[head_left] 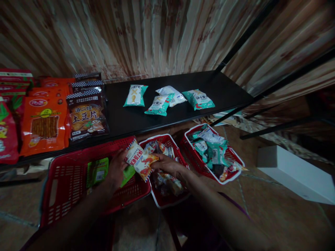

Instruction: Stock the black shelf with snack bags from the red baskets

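A white and orange snack bag [140, 159] is held between both hands, above the gap where two red baskets meet. My left hand [117, 167] grips its left edge, and the fingers of my right hand [167, 164] pinch its right side. Below on the left, a large red basket [65, 181] holds green packets [97, 171]. The middle basket [154, 197], red with a white rim, contains several small snack bags [167, 181]. Several teal and white bags [159, 104] lie on the black shelf [117, 118].
Orange packets [45, 122] and dark brown packets [87, 115] stand at the shelf's left. Another red basket [237, 174] with teal bags is on the right. Beyond it, a white box [295, 174] rests on the tiled floor. Black metal posts [243, 36] slant across the right side.
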Available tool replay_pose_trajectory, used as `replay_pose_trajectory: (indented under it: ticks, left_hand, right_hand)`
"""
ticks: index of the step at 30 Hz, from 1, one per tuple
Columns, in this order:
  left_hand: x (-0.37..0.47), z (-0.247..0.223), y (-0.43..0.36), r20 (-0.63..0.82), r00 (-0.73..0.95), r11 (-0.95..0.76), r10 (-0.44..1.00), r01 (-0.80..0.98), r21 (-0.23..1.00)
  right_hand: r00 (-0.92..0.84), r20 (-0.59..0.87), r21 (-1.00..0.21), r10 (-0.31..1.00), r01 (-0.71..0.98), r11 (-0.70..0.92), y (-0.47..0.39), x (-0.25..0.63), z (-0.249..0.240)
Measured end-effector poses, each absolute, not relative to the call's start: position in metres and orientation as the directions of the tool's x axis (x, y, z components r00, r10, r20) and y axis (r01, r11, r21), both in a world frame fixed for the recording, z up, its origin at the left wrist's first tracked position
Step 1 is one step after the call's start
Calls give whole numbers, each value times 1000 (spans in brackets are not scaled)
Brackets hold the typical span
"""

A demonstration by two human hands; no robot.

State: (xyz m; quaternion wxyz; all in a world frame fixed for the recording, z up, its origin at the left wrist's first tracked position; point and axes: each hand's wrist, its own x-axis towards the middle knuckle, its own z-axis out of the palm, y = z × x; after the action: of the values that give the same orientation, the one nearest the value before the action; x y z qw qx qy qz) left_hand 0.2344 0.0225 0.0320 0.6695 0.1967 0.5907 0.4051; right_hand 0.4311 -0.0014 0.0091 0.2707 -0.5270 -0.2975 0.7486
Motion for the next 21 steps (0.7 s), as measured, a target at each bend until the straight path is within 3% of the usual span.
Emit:
replay_pose_trajectory:
  ticks: [7, 14, 17, 21]
  left_hand:
    - [225, 55, 32, -682, 42, 684, 730, -43, 729]
    - [205, 30, 26, -527, 14, 500, 850, 295, 814]
    - [199, 22, 27, -487, 1, 458, 873, 339, 822]
    - [201, 17, 28, -542, -8, 523, 841, 274, 807]
  right_hand:
    - [-357, -643, -734, 677, 37, -678, 0, 439, 18]
    - [-163, -699, -660, 697, -228, -715, -1, 428, 9]
    - [-135, -693, -669, 709, -246, -701, -1, 426, 8]
    - [-187, -668, -684, 720, -228, -693, 0, 427, 6]
